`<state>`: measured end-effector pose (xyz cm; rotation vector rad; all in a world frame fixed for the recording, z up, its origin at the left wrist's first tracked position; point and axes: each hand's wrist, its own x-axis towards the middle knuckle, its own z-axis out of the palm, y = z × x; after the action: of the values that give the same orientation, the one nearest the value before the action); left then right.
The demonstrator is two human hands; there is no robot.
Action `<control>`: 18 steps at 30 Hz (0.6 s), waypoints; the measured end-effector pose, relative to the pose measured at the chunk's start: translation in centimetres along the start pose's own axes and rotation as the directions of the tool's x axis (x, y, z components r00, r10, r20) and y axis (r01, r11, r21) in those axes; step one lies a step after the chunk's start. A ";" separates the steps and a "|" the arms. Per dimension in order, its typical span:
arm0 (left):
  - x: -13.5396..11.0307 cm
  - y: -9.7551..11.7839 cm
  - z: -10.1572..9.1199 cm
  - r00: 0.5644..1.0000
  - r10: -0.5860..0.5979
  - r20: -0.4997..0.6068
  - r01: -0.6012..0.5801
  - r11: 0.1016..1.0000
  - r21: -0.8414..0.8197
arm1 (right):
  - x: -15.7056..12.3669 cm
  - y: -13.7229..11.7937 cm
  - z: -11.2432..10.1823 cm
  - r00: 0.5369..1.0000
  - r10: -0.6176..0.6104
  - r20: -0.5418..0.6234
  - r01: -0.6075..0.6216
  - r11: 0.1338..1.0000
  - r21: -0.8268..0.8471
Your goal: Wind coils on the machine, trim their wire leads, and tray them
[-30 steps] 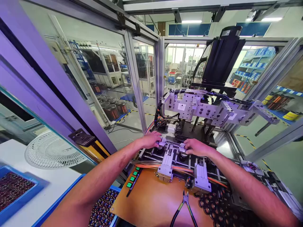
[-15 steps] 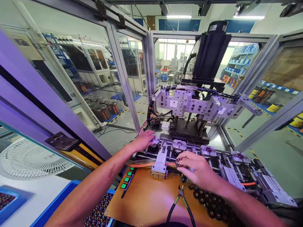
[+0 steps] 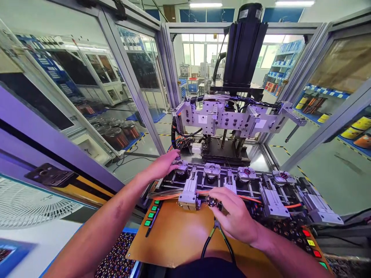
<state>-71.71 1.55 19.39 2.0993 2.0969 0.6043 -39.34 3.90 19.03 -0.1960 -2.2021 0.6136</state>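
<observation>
My left hand is closed on a small round part, probably a motor stator, mostly covered by the fingers. It is just above the leftmost clamp fixture of the machine. Between the thumb and fingers of my right hand is a wound motor stator, tilted so that its round end faces me. This hand hovers over the front of the orange-brown board, near the pliers. A second clamp fixture stands behind it.
Stators sit in the two right fixtures, a near one and a far one. Green buttons and a pen lie on the board's left. Many stators fill a blue bin. A metal machine head spans behind.
My left hand has lifted the small part up from the leftmost fixture. My right hand has come down and nearer with its stator, tilting it. The camera view has shifted.
</observation>
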 end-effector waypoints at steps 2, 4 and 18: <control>-0.6 1.0 -1.0 0.998 -0.002 -0.065 -0.001 0.998 -0.058 | -0.2 0.0 0.2 1.000 0.016 -0.003 -0.016 1.000 0.023; -1.7 2.5 -1.6 0.993 -0.010 -0.119 -0.004 0.993 -0.114 | -0.4 0.0 0.3 0.999 0.047 -0.004 -0.046 0.998 0.039; -13.2 14.1 3.3 0.867 -0.083 -0.492 -0.116 0.926 -0.360 | -2.1 -1.2 0.9 0.995 0.101 0.004 -0.101 0.994 0.047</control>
<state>-56.85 -11.29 18.73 1.8732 1.9540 1.5667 -38.57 1.80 17.67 -0.2834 -2.1874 0.7203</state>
